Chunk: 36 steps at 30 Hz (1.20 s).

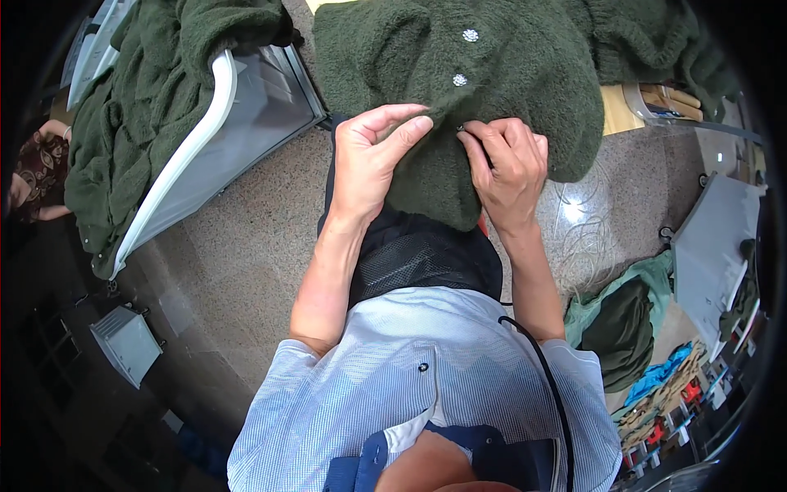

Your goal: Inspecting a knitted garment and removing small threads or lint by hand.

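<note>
Above the speckled floor (238,262), the left hand (373,152) and right hand (510,168) pinch a green garment (525,90) lying between and beyond them.

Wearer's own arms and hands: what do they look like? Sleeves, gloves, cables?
The left hand and right hand are ungloved, no watch visible. Short, pale blue-and-white, finely patterned fabric sleeves end near the elbows. A thin black cable runs along the torso beside the right sleeve.

Left hand (366,157) pinches — right hand (510,172) pinches too, more curled.
</note>
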Each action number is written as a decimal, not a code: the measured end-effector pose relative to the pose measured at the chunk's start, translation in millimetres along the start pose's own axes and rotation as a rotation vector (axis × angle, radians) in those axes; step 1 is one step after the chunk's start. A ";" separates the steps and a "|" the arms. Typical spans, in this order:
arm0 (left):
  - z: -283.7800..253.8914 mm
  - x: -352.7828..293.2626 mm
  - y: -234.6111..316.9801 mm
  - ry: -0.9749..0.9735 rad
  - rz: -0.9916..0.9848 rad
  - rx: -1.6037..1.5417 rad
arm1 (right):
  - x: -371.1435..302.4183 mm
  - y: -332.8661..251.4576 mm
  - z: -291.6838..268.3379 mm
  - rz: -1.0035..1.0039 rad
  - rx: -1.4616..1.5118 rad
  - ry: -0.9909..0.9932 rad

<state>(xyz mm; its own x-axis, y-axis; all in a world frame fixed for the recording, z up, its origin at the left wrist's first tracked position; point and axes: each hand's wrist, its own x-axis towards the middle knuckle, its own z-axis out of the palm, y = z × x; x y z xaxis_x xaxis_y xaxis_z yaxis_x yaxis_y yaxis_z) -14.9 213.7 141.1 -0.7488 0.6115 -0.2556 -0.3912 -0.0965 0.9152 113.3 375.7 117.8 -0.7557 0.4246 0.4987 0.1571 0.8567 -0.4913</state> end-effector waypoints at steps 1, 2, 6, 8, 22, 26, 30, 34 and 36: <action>0.4 0.0 -2.0 0.011 0.088 0.166 | -0.7 0.6 1.5 0.002 -0.008 -0.001; 0.8 0.1 -3.4 0.021 0.177 0.330 | -1.2 0.8 2.8 0.006 0.025 0.016; -3.0 -0.7 -6.1 0.023 0.371 0.520 | 1.1 -6.6 -4.0 0.114 0.208 0.009; 1.0 -0.6 -9.4 0.069 0.406 0.282 | 4.7 -15.8 -12.9 0.126 0.254 0.007; 7.1 -4.0 -7.6 -0.008 0.342 0.151 | 25.4 -45.9 -10.6 0.448 0.780 -0.110; 2.5 -4.1 -7.5 0.042 0.527 0.495 | 27.7 -43.9 -5.3 0.353 0.730 -0.143; 2.8 -3.1 -1.8 0.086 0.726 0.704 | 29.8 -41.4 -8.2 0.345 0.740 -0.230; 3.8 -6.2 4.0 0.070 0.693 0.722 | 30.2 -33.6 -8.4 0.379 0.808 -0.315; 4.1 -6.1 4.7 0.060 0.666 0.710 | 31.4 -32.1 -11.6 0.387 0.832 -0.338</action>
<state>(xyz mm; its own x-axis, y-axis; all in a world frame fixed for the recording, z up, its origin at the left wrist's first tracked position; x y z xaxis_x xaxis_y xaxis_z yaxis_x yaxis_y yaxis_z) -10.0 212.8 148.3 -0.7334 0.5607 0.3843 0.5207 0.1000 0.8478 91.9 364.9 157.4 -0.9093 0.4151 0.0299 0.0318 0.1409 -0.9895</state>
